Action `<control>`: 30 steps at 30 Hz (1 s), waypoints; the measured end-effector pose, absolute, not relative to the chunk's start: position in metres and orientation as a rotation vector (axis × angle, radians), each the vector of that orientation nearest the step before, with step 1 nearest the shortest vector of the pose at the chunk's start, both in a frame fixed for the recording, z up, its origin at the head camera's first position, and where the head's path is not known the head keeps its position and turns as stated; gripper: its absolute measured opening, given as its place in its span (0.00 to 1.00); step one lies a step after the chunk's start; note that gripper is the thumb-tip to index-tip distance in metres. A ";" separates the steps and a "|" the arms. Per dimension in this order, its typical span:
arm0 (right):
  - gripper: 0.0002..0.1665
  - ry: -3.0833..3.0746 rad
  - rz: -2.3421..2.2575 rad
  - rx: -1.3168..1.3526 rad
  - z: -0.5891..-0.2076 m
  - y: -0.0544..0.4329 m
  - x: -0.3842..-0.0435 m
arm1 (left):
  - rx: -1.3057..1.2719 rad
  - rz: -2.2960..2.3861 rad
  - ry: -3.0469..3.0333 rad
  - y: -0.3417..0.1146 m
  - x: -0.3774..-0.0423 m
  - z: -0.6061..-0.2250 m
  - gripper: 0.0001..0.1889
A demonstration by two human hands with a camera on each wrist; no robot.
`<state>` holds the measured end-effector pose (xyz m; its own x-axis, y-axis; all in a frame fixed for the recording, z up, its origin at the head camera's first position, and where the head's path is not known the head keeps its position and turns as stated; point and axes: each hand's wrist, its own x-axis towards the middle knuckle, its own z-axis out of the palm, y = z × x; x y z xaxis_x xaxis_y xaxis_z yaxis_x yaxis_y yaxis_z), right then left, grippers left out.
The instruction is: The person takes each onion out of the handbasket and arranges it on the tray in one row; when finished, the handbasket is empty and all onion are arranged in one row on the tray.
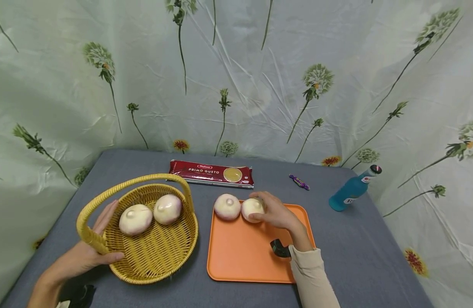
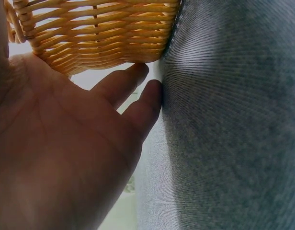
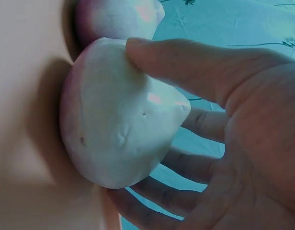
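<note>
In the head view, my left hand (image 1: 86, 252) lies against the left side of a yellow wicker basket (image 1: 155, 278), its fingers outstretched beside the handle and its thumb at the rim. Two white-and-purple turnips (image 1: 136, 219) lie inside the basket. My right hand (image 1: 272, 210) grips another turnip (image 3: 114, 120) at the back of an orange tray (image 1: 251, 261). The thumb presses on the turnip's near side, and the fingers curl round its far side. A second turnip (image 1: 227, 207) sits right beside it, at the tray's back left corner.
Behind the tray lies a red Primo Gusto pasta packet (image 1: 211, 173). A small purple wrapped candy (image 1: 299, 182) is to its right. A blue bottle (image 1: 353, 189) stands at the right of the grey table (image 1: 359, 256). Flowered cloth (image 1: 236, 85) hangs behind.
</note>
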<state>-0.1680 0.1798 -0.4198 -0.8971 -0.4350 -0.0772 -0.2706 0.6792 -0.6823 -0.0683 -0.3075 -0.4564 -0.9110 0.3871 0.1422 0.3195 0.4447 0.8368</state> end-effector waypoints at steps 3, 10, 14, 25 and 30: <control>0.33 2.666 -1.017 -0.575 -0.420 0.179 -0.168 | 0.640 1.487 2.615 -0.308 -0.068 -0.458 0.67; 0.31 2.673 -1.015 -0.593 -0.421 0.178 -0.168 | 0.643 1.508 2.599 -0.308 -0.068 -0.458 0.67; 0.31 2.673 -1.028 -0.611 -0.421 0.179 -0.168 | 0.641 1.509 2.596 -0.308 -0.068 -0.457 0.67; 0.32 2.687 -1.020 -0.631 -0.416 0.180 -0.167 | 0.661 1.480 2.622 -0.310 -0.070 -0.456 0.68; 0.33 2.701 -1.039 -0.680 -0.410 0.177 -0.164 | 0.661 1.475 2.621 -0.309 -0.071 -0.457 0.68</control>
<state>-0.1644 0.1771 -0.4104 -0.8819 -0.4714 0.0061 -0.3539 0.6534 -0.6692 -0.0709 -0.3090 -0.4566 -0.9061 0.3948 0.1521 0.3349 0.4497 0.8280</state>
